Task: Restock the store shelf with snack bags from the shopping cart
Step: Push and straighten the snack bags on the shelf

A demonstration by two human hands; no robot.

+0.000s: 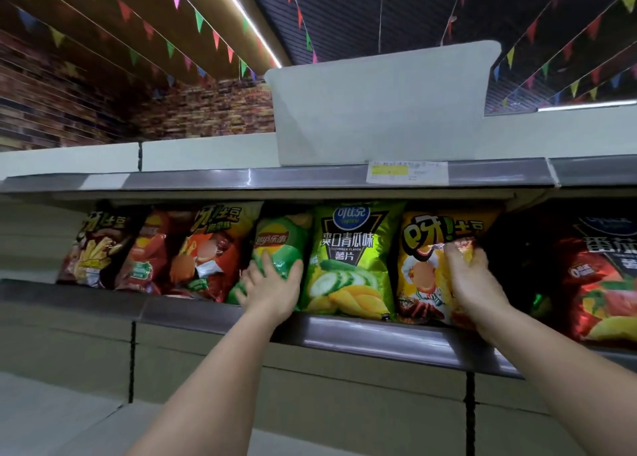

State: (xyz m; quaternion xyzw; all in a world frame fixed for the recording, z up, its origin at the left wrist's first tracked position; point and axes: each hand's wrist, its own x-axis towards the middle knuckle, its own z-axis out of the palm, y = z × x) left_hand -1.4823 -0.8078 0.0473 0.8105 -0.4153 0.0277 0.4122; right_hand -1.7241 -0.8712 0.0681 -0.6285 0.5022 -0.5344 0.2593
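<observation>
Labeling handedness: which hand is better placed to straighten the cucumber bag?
Probably left. The left hand touches the green Lay's bag right against the cucumber bag; the right hand grips the yellow bag.

The snack bags are glossy foil-like film, creased and catching glare: the green cucumber bag (pixel 348 259) shines smooth; the yellow bag (pixel 427 266) glints bright where it crumples; the small green bag (pixel 281 245) looks slick. The shelf edge (pixel 379 331) is smooth metal-looking strip with a dull sheen; the price label (pixel 406 172) is matt paper; the white bin (pixel 379 110) above looks matt, smooth plastic.
</observation>
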